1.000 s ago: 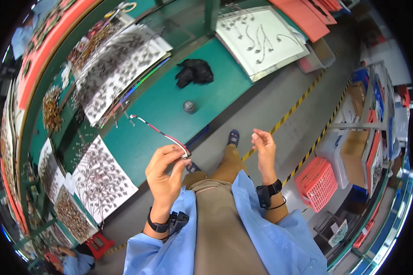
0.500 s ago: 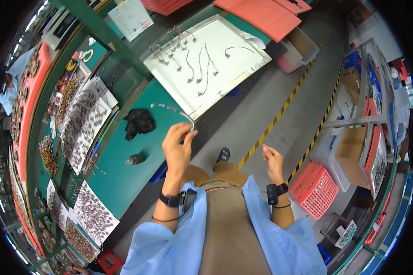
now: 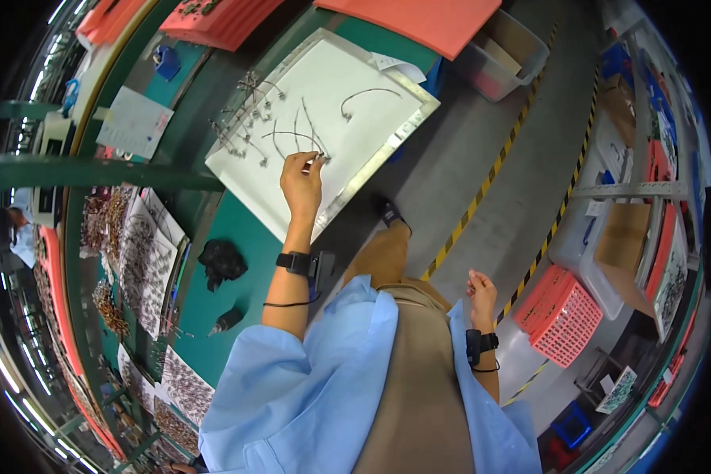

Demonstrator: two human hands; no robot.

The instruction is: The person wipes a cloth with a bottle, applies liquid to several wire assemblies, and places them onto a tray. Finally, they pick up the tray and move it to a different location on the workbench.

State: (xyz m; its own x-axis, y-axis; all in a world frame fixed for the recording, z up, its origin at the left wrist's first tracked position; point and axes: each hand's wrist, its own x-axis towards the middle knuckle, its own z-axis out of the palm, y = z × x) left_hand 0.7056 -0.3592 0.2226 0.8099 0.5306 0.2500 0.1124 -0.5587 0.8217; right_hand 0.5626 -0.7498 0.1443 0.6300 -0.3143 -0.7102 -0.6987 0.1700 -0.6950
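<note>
My left hand (image 3: 301,186) reaches over the white tray (image 3: 249,189) with thumb and fingers closed in a pinch. It grips a thin wire lead (image 3: 291,133) by its small dark end, and the wire curves away to the left. Several similar leads lie on the tray; one curved lead (image 3: 371,91) rests apart toward the right. A cluster of leads with small metal ends (image 3: 245,118) sits along the tray's left side. My right hand (image 3: 482,296) hangs in the air over the floor, fingers loosely curled and slightly apart, with nothing visible in it.
On the green bench lie a black crumpled bag (image 3: 222,263) and a small dark bottle (image 3: 227,320). A green post (image 3: 103,172) crosses at left. Red baskets (image 3: 565,316) stand on the floor at right, by a shelf. A clear bin (image 3: 502,55) stands beyond the tray.
My left hand has moved forward with the wire lead, from beside the tray's near corner to over the tray. The view has turned, and my right hand stays low at the right.
</note>
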